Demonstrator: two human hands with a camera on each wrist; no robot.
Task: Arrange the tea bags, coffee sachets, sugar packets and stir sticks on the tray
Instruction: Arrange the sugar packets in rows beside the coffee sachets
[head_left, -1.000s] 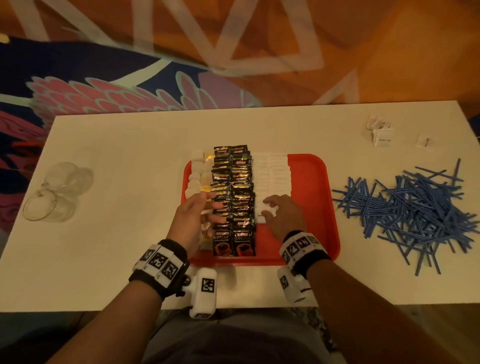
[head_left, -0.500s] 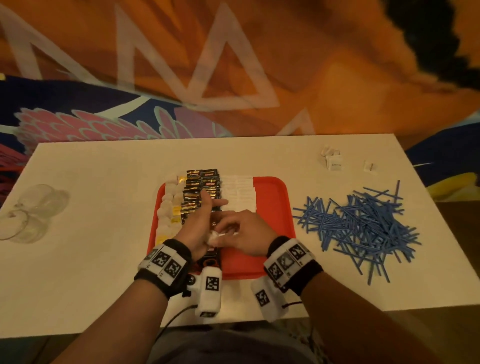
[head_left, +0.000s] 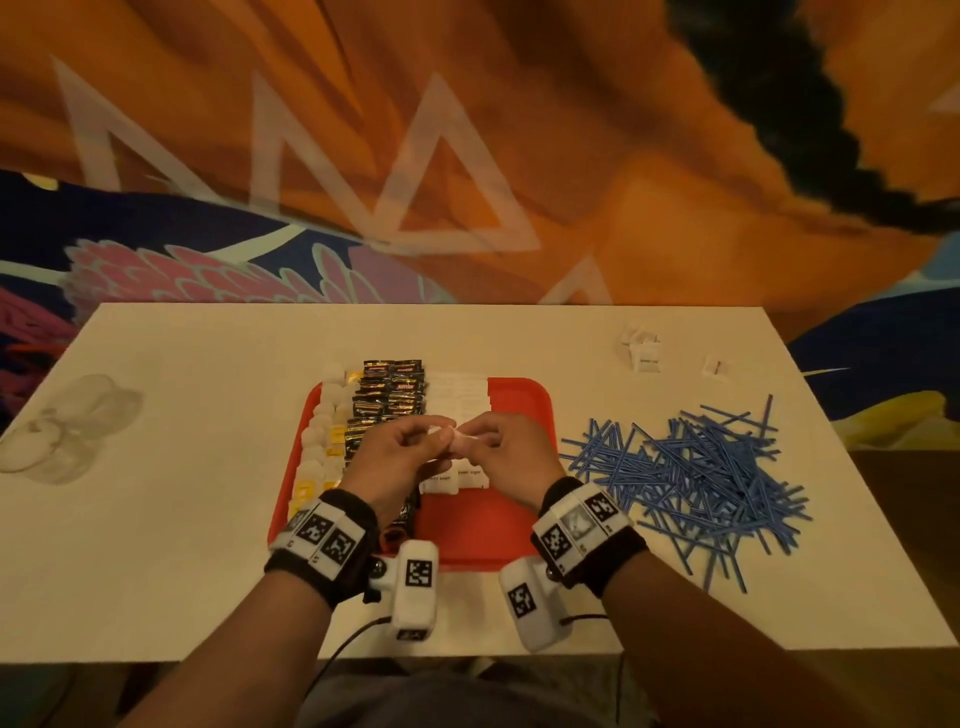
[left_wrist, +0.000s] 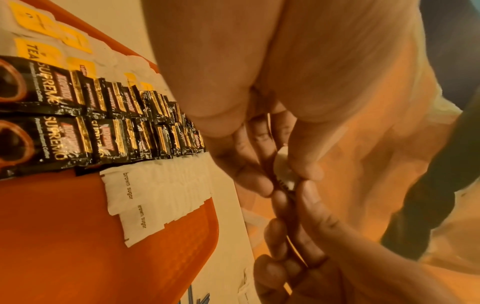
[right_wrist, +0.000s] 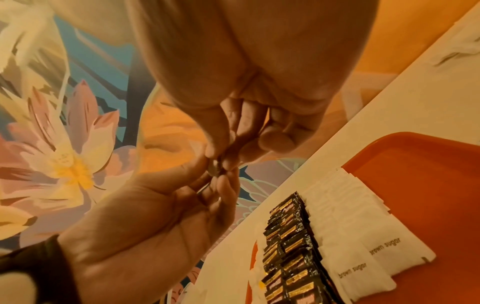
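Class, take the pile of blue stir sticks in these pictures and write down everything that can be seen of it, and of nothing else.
The stir sticks are thin, straight, blue rods, plastic by the look of them, and very many. They lie flat in a loose, criss-crossed heap on the white table, to the right of the red tray and apart from it. None lies on the tray. Some stick out of the heap at odd angles. Neither hand touches them.

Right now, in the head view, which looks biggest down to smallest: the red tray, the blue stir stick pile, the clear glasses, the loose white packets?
1. Red tray and blue stir stick pile: about alike, too close to rank.
2. Clear glasses.
3. Loose white packets, smallest, though farthest from the camera.
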